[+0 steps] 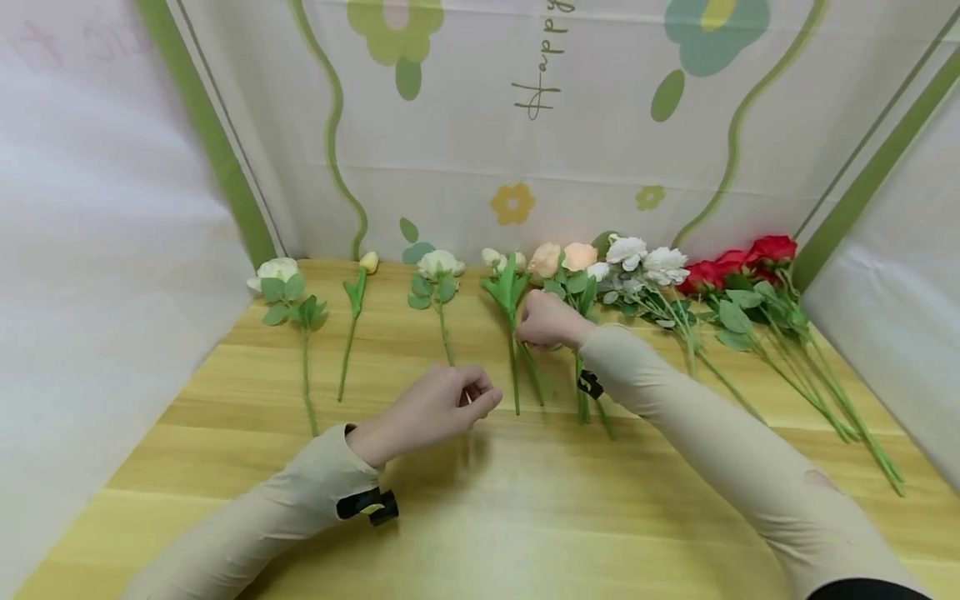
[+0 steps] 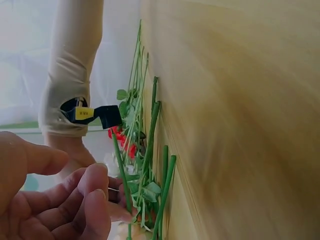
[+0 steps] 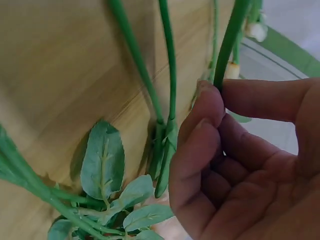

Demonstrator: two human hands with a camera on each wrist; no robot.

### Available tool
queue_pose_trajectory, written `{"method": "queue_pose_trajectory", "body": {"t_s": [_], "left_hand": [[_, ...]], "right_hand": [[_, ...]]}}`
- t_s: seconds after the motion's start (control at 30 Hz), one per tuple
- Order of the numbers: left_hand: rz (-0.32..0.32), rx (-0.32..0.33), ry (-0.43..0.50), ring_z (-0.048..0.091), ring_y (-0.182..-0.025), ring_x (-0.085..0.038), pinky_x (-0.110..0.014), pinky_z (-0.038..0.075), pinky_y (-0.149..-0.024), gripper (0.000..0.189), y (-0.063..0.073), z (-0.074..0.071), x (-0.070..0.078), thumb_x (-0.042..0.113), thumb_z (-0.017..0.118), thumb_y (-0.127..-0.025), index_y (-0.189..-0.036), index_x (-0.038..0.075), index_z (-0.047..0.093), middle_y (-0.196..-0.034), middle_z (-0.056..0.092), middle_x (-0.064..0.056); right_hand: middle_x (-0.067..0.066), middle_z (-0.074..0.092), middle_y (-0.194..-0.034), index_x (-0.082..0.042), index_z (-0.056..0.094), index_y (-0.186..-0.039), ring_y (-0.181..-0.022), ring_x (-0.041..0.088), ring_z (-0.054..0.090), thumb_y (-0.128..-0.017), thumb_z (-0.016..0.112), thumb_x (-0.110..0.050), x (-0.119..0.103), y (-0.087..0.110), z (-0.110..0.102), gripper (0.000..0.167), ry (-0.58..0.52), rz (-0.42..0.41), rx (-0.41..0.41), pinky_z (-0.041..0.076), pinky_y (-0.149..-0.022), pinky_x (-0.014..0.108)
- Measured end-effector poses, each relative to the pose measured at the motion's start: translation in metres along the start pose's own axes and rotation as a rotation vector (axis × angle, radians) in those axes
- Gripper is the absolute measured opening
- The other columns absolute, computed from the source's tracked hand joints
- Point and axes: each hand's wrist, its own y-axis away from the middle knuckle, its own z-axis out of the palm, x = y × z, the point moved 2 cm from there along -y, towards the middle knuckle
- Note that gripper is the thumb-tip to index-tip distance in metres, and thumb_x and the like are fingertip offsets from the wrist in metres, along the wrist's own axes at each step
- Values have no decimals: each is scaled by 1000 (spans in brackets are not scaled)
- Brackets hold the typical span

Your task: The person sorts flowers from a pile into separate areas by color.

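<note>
My right hand (image 1: 551, 319) pinches the green stem (image 3: 231, 42) of a white tulip between thumb and fingertips. In the head view, this tulip's broad leaves (image 1: 507, 287) stand just left of the hand, beside other white tulip heads at the back of the table. Two more tulip stems (image 3: 171, 55) show beside it in the right wrist view. My left hand (image 1: 431, 408) hovers over the table with loosely bent fingers and holds nothing. Nearest to it is the stem of a cream rose (image 1: 441, 265).
Left of these lie a yellow tulip (image 1: 368, 262) and a white rose (image 1: 277, 271). On the right are peach roses (image 1: 577, 257), white blooms (image 1: 663, 267) and red roses (image 1: 772, 250), stems toward me. A printed cloth (image 1: 450, 142) hangs behind the wooden table (image 1: 525, 517).
</note>
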Motion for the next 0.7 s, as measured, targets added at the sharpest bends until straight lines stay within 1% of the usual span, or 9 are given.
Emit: {"method": "queue_pose_trajectory", "body": {"t_s": [0.03, 0.13, 0.2, 0.33, 0.43, 0.57, 0.7], "left_hand": [[-3, -1, -8, 57, -56, -9, -26, 48, -55, 15, 0, 1, 0, 22, 58, -101, -92, 14, 68, -74, 64, 9], [0, -3, -26, 57, -58, -7, -26, 48, -56, 14, -1, 1, -1, 21, 58, -101, -93, 14, 68, -76, 65, 8], [7, -7, -39, 56, -59, -6, -26, 49, -57, 14, -1, 2, -1, 20, 58, -100, -94, 13, 69, -77, 65, 9], [21, -15, -54, 55, -57, -5, -25, 49, -56, 15, -1, 2, -2, 17, 59, -99, -93, 10, 70, -75, 63, 10], [28, -21, -73, 54, -56, -4, -25, 48, -55, 14, -1, 3, -3, 17, 59, -99, -92, 11, 70, -73, 62, 11], [27, -35, -81, 54, -58, -3, -25, 49, -58, 14, 0, 3, -4, 17, 59, -100, -93, 11, 69, -74, 62, 11], [4, -48, -69, 54, -59, -4, -25, 49, -58, 15, 1, 2, -5, 17, 58, -100, -94, 10, 70, -74, 62, 11]], "right_hand": [[-1, 34, -43, -14, 40, -48, -38, 11, 24, -83, 50, 1, 1, -3, 1, 40, 13, 7, 3, 25, -41, 27], [-1, 30, -43, -15, 36, -48, -38, 12, 21, -81, 45, 4, 3, -9, 3, 39, 36, 48, 17, 22, -40, 29], [-1, 31, -42, -15, 38, -48, -36, 13, 23, -80, 44, 3, 3, -12, 5, 38, 64, 78, 16, 22, -39, 29], [-1, 37, -42, -15, 44, -49, -34, 12, 31, -82, 46, -1, 1, -18, 12, 36, 157, 126, -6, 25, -37, 27], [-1, 39, -43, -15, 46, -51, -35, 12, 33, -85, 47, -4, 0, -20, 16, 36, 196, 155, -10, 26, -36, 27], [0, 38, -43, -14, 47, -51, -35, 13, 32, -88, 47, -5, -1, -22, 21, 38, 232, 165, -29, 26, -37, 27], [0, 40, -43, -15, 48, -53, -34, 13, 35, -89, 47, -8, -3, -24, 23, 37, 288, 167, -32, 27, -37, 27]]}}
